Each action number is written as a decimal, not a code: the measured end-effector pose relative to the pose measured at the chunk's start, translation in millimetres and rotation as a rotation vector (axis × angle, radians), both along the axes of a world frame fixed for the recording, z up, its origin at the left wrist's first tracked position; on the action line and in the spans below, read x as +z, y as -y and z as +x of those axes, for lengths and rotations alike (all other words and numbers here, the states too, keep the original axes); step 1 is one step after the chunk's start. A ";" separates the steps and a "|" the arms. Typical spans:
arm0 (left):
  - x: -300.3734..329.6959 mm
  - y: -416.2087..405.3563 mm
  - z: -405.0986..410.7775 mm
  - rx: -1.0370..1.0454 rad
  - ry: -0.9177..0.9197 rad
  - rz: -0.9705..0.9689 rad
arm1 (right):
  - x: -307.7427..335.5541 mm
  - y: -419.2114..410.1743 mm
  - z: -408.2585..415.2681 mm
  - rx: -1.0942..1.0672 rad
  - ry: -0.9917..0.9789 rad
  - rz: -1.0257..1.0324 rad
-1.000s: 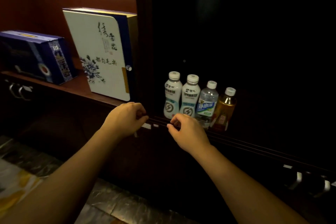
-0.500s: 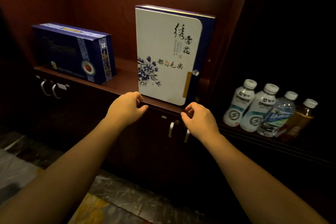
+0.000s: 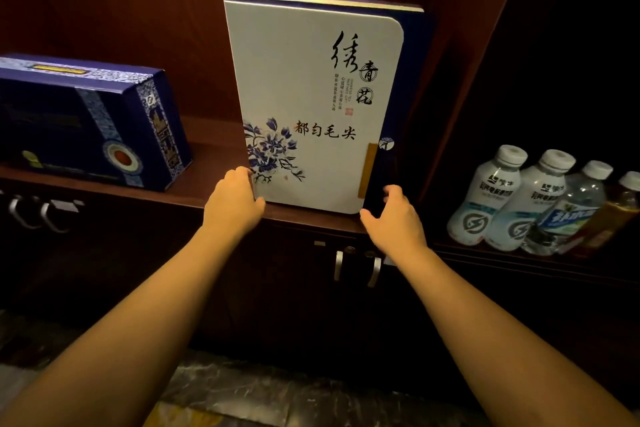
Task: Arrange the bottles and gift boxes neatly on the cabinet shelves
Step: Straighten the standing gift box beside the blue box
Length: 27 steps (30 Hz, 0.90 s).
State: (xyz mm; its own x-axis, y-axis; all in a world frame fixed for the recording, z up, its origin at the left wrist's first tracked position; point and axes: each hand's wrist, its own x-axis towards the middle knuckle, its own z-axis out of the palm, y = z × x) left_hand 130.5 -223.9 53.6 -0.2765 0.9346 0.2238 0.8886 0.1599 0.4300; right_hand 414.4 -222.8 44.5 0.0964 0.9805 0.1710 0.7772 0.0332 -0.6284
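white gift box (image 3: 313, 107) with blue flowers and black calligraphy stands upright on the wooden shelf (image 3: 214, 180), its front edge close to the shelf's lip. my left hand (image 3: 233, 201) is at its lower left corner, fingers reaching round the box's left side and thumb near the bottom edge; i cannot tell how firmly they hold. my right hand (image 3: 393, 218) is at the lower right corner by the dark blue spine, fingers spread apart and loosely curved, thumb pointing toward the corner, seemingly just short of contact. a dark blue gift box (image 3: 90, 121) lies flat on the same shelf to the left, well apart from the white one. in the darker compartment to the right, four bottles (image 3: 540, 201) stand in a close row: two white, one clear, one amber. metal door handles (image 3: 355, 265) sit below the shelf.
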 end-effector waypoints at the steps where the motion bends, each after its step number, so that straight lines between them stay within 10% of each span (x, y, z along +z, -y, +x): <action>1: -4.6 -8.0 -0.3 0.004 0.022 -0.012 | -2.8 -8.1 -3.0 -0.014 -0.021 0.001; 11: -37.5 -52.8 -7.4 -0.060 0.260 0.036 | -26.4 -43.3 -19.5 -0.185 -0.300 0.065; 27: -62.4 -60.1 -31.3 -0.209 0.536 0.108 | -50.7 -50.4 -34.3 -0.255 -0.154 0.161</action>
State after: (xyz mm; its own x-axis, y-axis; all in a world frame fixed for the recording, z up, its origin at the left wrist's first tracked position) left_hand 99.2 -163.7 -8.8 -0.1899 0.9612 0.2001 0.5505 -0.0645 0.8324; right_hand 380.1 -172.5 -6.3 0.3716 0.8833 0.2859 0.6696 -0.0417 -0.7415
